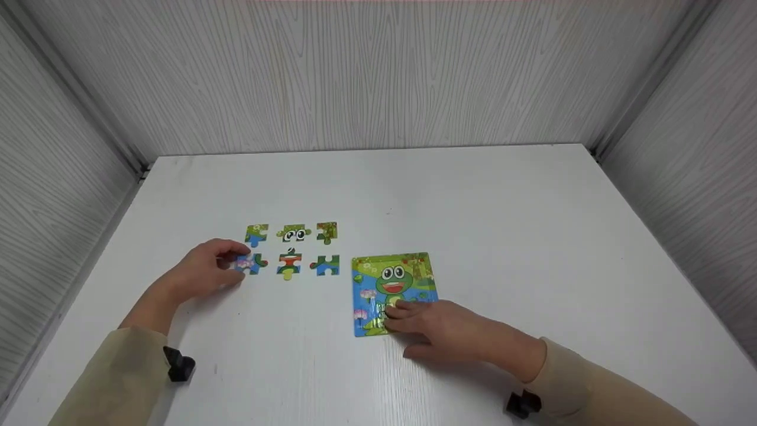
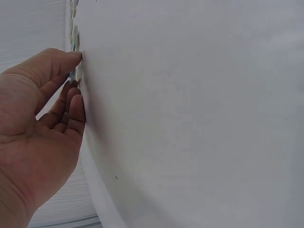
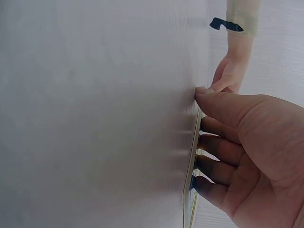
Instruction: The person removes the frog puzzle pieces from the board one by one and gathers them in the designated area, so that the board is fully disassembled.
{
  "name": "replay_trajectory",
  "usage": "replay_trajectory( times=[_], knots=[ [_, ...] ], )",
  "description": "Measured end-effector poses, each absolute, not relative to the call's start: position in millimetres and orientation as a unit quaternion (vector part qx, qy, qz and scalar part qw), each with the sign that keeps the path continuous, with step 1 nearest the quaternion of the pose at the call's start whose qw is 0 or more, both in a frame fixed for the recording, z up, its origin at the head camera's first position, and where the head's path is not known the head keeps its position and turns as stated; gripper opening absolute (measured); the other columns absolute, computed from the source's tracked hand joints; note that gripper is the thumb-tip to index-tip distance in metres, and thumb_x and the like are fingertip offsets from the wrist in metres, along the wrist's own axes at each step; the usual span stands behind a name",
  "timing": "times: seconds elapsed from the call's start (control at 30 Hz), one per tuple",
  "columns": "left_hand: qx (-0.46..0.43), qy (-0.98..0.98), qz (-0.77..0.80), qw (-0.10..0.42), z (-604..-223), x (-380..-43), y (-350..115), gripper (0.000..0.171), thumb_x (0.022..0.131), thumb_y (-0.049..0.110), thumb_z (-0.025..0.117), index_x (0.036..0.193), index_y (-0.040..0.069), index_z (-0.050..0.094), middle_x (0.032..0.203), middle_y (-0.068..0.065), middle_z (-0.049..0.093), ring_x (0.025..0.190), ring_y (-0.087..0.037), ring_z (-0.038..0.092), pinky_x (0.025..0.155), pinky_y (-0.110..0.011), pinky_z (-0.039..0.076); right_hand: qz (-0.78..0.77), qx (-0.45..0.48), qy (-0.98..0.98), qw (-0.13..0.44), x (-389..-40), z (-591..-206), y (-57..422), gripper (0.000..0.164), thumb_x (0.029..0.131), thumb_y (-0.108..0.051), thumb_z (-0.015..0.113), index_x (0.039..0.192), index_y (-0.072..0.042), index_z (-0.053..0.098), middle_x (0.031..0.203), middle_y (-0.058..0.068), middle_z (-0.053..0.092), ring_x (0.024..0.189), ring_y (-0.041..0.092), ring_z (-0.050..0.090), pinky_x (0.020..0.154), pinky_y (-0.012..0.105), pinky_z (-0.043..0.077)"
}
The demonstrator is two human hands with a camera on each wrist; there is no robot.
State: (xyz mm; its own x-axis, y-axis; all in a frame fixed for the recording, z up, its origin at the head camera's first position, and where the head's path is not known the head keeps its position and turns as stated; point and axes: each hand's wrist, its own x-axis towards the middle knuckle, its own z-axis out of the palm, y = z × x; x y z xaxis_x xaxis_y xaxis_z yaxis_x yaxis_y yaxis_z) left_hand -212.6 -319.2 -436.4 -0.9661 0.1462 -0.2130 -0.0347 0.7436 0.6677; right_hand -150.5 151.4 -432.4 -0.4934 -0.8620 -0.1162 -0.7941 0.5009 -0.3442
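My left hand (image 1: 204, 271) is at the left of the table, thumb and fingers curled about the edges of a pink-and-blue jigsaw piece (image 1: 247, 264). In the left wrist view, this piece shows only as a thin edge between thumb and fingers. My right hand (image 1: 446, 330) rests its fingertips on the lower right of a square frog puzzle board (image 1: 368, 278), covering that part of the picture. In the right wrist view, the fingers lie over the board's edge (image 3: 191, 175) and the thumb touches the table beside it.
Jigsaw pieces lie in two rows: the upper holds a corner piece (image 1: 256, 234), a frog-eyes piece (image 1: 294, 232) and a brown-green piece (image 1: 327, 232). Below are a red-mouth piece (image 1: 289, 264) and a blue-green piece (image 1: 326, 265). Pale wood-grain panels (image 1: 366, 77) enclose the white table (image 1: 508, 219).
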Motion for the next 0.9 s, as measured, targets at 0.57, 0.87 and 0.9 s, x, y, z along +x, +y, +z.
replay_trajectory(
  times=[0.57, 0.87, 0.9],
  knots=[
    [0.024, 0.924, 0.355, 0.138, -435.0, -213.4, -319.2, 0.054, 0.097, 0.017, 0.075, 0.146, 0.007, 0.056, 0.142, -0.019, 0.052, 0.123, -0.037, 0.046, 0.112, -0.054, 0.041, -0.127, -0.488, 0.852, 0.139, -150.5, -432.5, 151.7, 0.057, 0.103, -0.028, 0.073, 0.155, -0.012, 0.056, 0.162, 0.007, 0.047, 0.15, 0.026, 0.044, 0.116, 0.044, 0.043],
    [0.041, 0.921, 0.366, 0.128, -435.3, -212.6, -319.6, 0.055, 0.096, 0.015, 0.075, 0.146, 0.003, 0.056, 0.141, -0.021, 0.054, 0.123, -0.037, 0.048, 0.111, -0.053, 0.041, -0.137, -0.479, 0.854, 0.149, -151.2, -431.7, 151.3, 0.056, 0.103, -0.027, 0.073, 0.155, -0.013, 0.057, 0.162, 0.005, 0.048, 0.15, 0.025, 0.044, 0.116, 0.046, 0.042],
    [0.042, 0.92, 0.369, 0.127, -435.3, -212.8, -319.7, 0.055, 0.096, 0.015, 0.075, 0.146, 0.003, 0.056, 0.141, -0.021, 0.054, 0.123, -0.037, 0.049, 0.111, -0.053, 0.041, -0.14, -0.476, 0.855, 0.152, -152.0, -431.9, 151.3, 0.056, 0.102, -0.027, 0.073, 0.154, -0.013, 0.057, 0.162, 0.004, 0.048, 0.15, 0.025, 0.044, 0.116, 0.046, 0.042]
  ],
)
